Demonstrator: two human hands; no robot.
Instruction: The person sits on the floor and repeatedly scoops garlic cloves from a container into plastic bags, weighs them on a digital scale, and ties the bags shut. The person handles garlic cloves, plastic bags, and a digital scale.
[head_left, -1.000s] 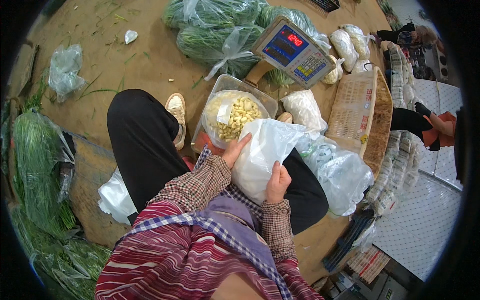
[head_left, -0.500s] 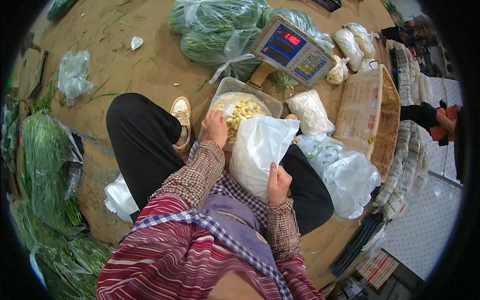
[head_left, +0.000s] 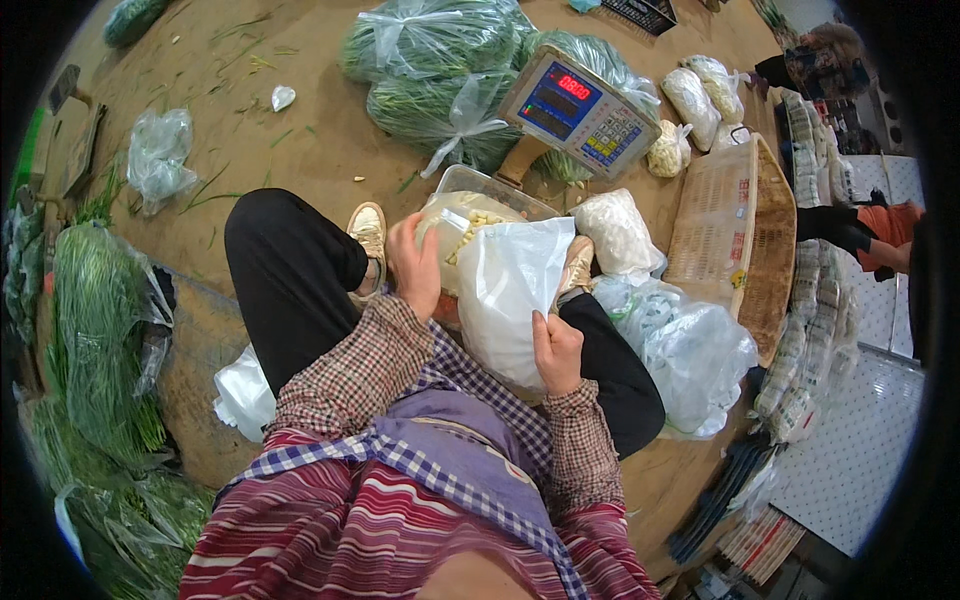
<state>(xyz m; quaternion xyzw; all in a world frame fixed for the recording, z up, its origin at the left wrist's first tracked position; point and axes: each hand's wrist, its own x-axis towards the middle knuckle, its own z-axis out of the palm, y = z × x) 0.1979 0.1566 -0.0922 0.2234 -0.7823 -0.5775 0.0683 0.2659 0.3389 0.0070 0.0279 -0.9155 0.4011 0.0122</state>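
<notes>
A clear bag (head_left: 508, 211) of peeled garlic cloves (head_left: 478, 222) sits in a clear plastic tub (head_left: 452, 176) in front of me. At the bag's left side is my left hand (head_left: 415, 268), thumb apart from its fingers and fingertips against the film. My right hand (head_left: 558, 352) pinches the right edge of a white plastic bag (head_left: 510, 300). That bag bulges in my lap and overlaps the near part of the garlic bag; its contents are hidden. Behind the tub stands a digital scale display (head_left: 580, 110) with lit red digits.
Bagged green stalks (head_left: 440, 110) lie beyond the tub, with more bundles (head_left: 105, 330) at left. To the right are a filled white bag (head_left: 617, 235), crumpled clear bags (head_left: 695, 350) and a tan plastic basket (head_left: 712, 220). Another person's arm (head_left: 885, 250) shows at far right.
My left hand has moved slightly left and opened its grip. The clear film now covers more of the garlic. The scale's displayed reading has dropped. My right hand still holds the white bag.
</notes>
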